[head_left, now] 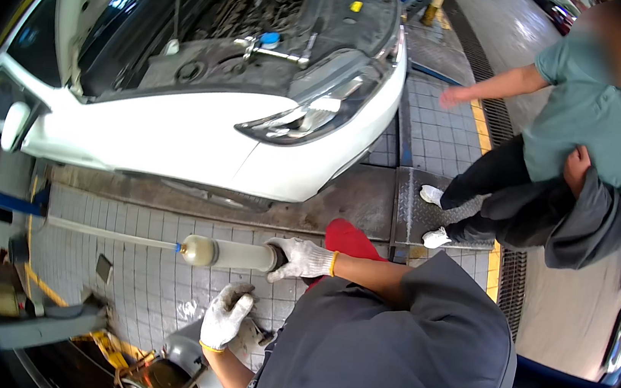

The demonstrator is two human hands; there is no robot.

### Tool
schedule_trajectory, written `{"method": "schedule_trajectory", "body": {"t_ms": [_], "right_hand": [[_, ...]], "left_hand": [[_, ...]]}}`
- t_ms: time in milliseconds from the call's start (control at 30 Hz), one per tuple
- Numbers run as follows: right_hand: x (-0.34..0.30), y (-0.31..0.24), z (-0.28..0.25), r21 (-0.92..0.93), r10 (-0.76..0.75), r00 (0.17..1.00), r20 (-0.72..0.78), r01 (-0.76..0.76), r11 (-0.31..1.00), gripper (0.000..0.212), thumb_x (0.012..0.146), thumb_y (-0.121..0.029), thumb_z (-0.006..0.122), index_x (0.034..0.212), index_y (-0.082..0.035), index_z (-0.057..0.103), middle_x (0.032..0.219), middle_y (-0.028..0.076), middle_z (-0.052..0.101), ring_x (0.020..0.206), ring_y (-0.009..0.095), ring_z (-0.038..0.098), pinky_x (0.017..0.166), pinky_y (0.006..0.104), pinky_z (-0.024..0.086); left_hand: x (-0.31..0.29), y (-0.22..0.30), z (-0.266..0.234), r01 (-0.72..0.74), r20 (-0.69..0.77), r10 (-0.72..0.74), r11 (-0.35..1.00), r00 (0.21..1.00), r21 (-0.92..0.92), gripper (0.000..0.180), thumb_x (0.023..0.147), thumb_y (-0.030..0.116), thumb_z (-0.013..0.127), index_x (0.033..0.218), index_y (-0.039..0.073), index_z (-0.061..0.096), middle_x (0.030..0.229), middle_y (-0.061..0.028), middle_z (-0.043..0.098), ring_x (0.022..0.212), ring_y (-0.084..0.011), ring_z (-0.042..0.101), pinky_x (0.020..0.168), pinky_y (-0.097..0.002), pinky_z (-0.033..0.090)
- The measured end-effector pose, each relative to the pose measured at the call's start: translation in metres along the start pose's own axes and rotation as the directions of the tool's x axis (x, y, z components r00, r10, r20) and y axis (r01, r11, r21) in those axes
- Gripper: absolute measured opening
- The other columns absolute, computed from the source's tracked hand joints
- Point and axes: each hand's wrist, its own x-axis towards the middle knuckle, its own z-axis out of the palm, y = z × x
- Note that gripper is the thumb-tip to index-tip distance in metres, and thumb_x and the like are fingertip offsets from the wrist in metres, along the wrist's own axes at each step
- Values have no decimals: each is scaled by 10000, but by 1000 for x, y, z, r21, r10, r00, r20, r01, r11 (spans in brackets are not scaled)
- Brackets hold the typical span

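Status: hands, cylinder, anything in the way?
Right hand gripping one end of pale cylinder. Left hand off it, fingers curled. Thin tube at cylinder's other end. Co-worker off right, not touching it.

White car (202, 136), pale beige cylinder (238, 255), white gloves (308, 260) (yellow cuff edges (333, 263)), grey gridded tiles (145, 271).

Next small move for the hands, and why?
Probably bring the left hand over to steady the cylinder: the right hand grips it at one end, the tube extends from the other, and the left hand, held apart, looks free.
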Motion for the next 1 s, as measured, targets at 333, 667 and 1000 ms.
{"method": "schedule_trajectory", "body": {"t_ms": [333,667,1000], "right_hand": [[-60,34,-98,206,192,936,-293,-135,969,887,766,-525,858,1444,-65,517,1324,205,659,1264,356,615,1058,427,473],[-74,85,-261,345,335,818,-467,-180,921,848,751,-471,875,1412,-58,542,1224,190,711,1196,332,665,1022,420,518],[-108,86,-409,457,388,665,-638,-78,886,672,780,-302,886,1327,-44,593,1193,106,711,1129,210,662,1002,366,507]], "left_hand": [[134,97,59,-272,240,204,915,949,297,308,1001,195,639,1210,-31,645,984,-85,728,844,-138,662,764,-296,555],[308,198,179,-390,-52,416,883,908,260,290,1022,264,642,1171,16,664,994,-115,736,889,-195,694,778,-348,565],[494,259,209,-321,-172,768,445,617,836,255,1017,318,628,1050,82,717,975,-144,753,863,-351,725,757,-435,564]]}}
